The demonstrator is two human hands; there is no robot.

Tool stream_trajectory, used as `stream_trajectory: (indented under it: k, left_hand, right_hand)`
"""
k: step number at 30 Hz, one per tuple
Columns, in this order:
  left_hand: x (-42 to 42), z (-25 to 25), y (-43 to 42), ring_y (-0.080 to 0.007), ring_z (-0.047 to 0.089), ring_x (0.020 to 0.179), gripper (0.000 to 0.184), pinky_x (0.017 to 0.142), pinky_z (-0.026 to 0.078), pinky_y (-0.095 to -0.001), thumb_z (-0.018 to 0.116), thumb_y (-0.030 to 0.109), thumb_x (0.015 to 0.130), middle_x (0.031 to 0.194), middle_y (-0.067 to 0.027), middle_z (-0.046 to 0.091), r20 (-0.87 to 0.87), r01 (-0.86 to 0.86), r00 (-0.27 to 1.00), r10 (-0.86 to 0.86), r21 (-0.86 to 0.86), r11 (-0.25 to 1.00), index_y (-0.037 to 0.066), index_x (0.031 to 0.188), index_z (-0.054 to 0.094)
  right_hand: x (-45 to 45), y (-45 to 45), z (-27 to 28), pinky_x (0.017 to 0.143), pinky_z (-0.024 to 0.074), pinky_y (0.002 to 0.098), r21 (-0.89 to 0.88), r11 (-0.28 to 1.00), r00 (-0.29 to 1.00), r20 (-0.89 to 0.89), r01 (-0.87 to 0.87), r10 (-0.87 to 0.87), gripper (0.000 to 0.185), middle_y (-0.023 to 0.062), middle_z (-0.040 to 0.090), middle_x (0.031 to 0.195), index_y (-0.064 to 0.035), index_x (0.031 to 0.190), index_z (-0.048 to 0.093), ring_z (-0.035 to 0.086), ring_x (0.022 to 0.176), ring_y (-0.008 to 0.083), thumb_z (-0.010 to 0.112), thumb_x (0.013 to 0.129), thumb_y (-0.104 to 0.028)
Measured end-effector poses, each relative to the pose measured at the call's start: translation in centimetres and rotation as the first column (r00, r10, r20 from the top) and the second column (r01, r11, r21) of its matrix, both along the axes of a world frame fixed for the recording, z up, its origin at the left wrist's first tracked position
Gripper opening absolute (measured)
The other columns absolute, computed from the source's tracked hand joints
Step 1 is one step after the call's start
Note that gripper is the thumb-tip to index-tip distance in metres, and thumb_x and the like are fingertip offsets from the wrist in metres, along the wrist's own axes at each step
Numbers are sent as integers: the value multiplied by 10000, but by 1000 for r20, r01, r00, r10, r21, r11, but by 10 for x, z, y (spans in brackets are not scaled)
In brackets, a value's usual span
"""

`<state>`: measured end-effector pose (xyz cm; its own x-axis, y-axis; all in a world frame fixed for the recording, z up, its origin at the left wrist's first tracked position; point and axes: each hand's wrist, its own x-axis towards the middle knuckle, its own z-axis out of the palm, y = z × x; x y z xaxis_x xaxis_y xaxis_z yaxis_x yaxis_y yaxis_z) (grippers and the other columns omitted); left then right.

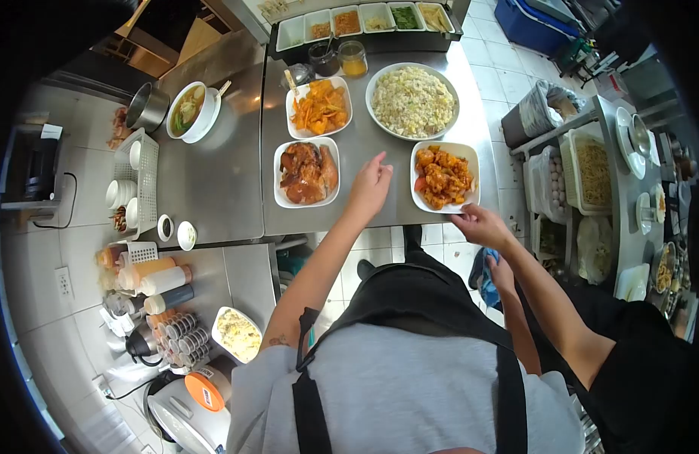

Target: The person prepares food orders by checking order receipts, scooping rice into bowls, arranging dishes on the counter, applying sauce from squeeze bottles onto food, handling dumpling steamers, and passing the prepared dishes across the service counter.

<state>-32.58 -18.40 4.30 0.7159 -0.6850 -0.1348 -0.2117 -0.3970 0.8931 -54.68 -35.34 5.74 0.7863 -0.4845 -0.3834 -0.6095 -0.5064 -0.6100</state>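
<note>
My left hand [373, 181] reaches over the steel counter [213, 174], fingers partly extended and holding nothing. It hovers between a square white dish of roasted, browned meat [309, 173] and a square white dish of glazed fried pieces [443, 177]. Low at my right side, my right hand [501, 272] is closed on a blue cloth [489, 286]. A co-worker's hand [482, 225] in front of it touches the near rim of the glazed dish. Farther back are a dish of orange food with strips [319, 106] and a large round plate of fried rice [411, 102].
A soup bowl [189, 112] stands at the left beside a metal pot [148, 107]. Topping trays [365, 20] line the back edge; jars [352, 59] stand before them. Squeeze bottles [153, 274] are at lower left. A co-worker's black sleeve [637, 363] and shelving [584, 125] occupy the right.
</note>
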Motion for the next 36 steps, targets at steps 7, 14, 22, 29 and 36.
stream_trajectory:
  k: [7, 14, 22, 29, 36]
  left_hand:
    - [50, -22, -57, -231, 639, 699, 508, 654, 516, -340, 452, 236, 952, 846, -144, 643, -146, -138, 980, 139, 20, 990, -26, 1372, 341]
    - [70, -12, -93, -241, 646, 581, 331, 478, 536, -336, 399, 98, 929, 766, -168, 632, -302, -206, 928, 217, 67, 976, -16, 1236, 352]
    - [141, 4, -131, -375, 654, 823, 281, 702, 516, -480, 415, 124, 901, 864, -238, 657, 449, -220, 893, 31, 375, 900, -48, 1053, 578]
    - [58, 50, -80, -375, 611, 808, 251, 715, 494, -486, 422, 178, 933, 904, -211, 601, 441, -143, 893, -93, 472, 870, -4, 868, 581]
    - [-78, -9, -10, -235, 666, 707, 505, 641, 546, -343, 371, 148, 960, 859, -171, 632, -604, 30, 797, 5, 49, 998, -6, 1424, 246]
  right_hand:
    - [-43, -40, -32, 852, 513, 362, -769, -118, 529, -533, -628, 660, 335, 45, 544, 1189, -160, 1303, 450, 570, 1018, 217, 391, 975, -191]
    - [-89, -138, -92, 797, 497, 303, 706, 481, 492, 213, 520, -844, 324, 69, 601, 1099, -73, 1241, 524, 595, 946, 183, 455, 977, -249]
    - [114, -233, -57, 877, 432, 276, 460, 851, 713, 506, 253, -485, 389, 69, 611, 1099, 4, 1224, 547, 565, 991, 159, 516, 961, -280]
    - [195, -245, -46, 849, 444, 309, 222, 949, 870, 394, 222, -296, 410, 154, 627, 1005, -67, 1246, 535, 578, 930, 210, 573, 911, -300]
    - [195, -220, 14, 799, 479, 323, 126, 975, 980, 107, -183, 171, 344, 137, 691, 943, -59, 1085, 670, 640, 867, 212, 545, 928, -337]
